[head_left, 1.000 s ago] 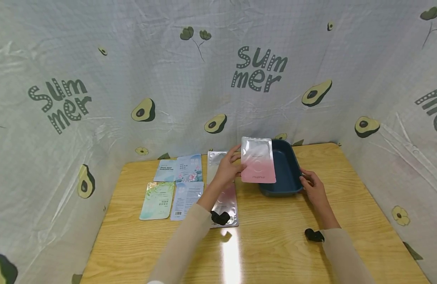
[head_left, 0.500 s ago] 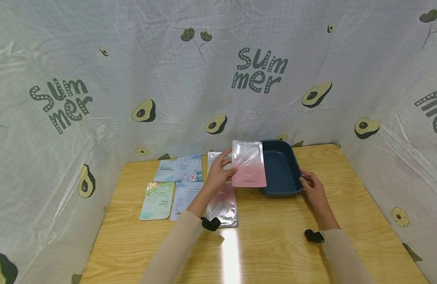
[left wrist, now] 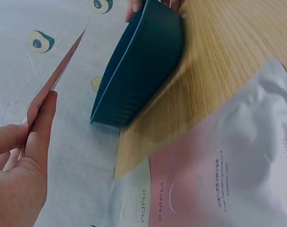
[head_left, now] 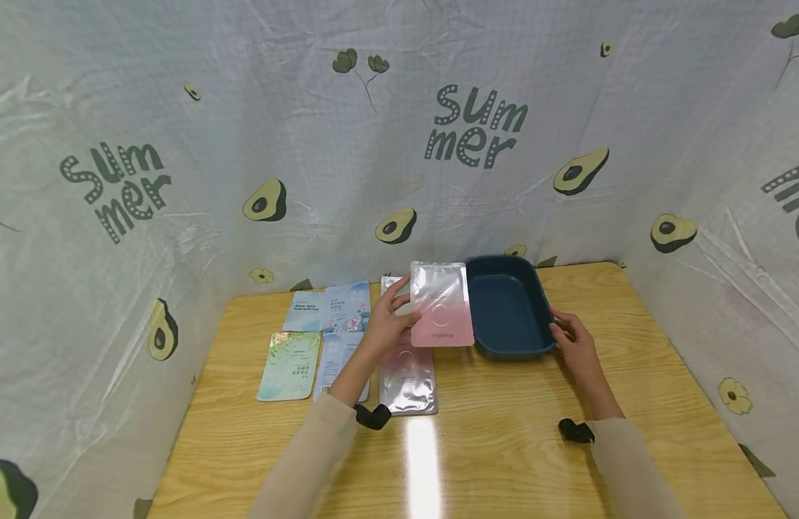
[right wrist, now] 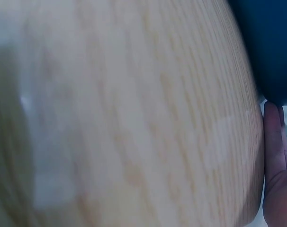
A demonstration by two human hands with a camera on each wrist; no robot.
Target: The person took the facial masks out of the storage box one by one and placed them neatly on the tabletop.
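Note:
My left hand pinches a pink-and-silver face mask packet by its left edge, lifted above the table. In the left wrist view the packet is seen nearly edge-on between thumb and fingers. Beneath that hand lies another pink-and-silver mask packet, with a pale green one beside it, partly covered. My right hand holds the right side of a dark blue plastic bin, fingers at its rim. Only part of that hand shows at the edge of the right wrist view, against the bin's blue wall.
To the left lie a green mask packet, a light blue one, a flowered blue one and a lavender-blue one, partly behind the left arm. A patterned cloth hangs behind the wooden table.
My left hand has moved left with the pink-and-silver packet, from over the bin's left part to just left of it, uncovering the bin's inside. The right hand stays at the bin.

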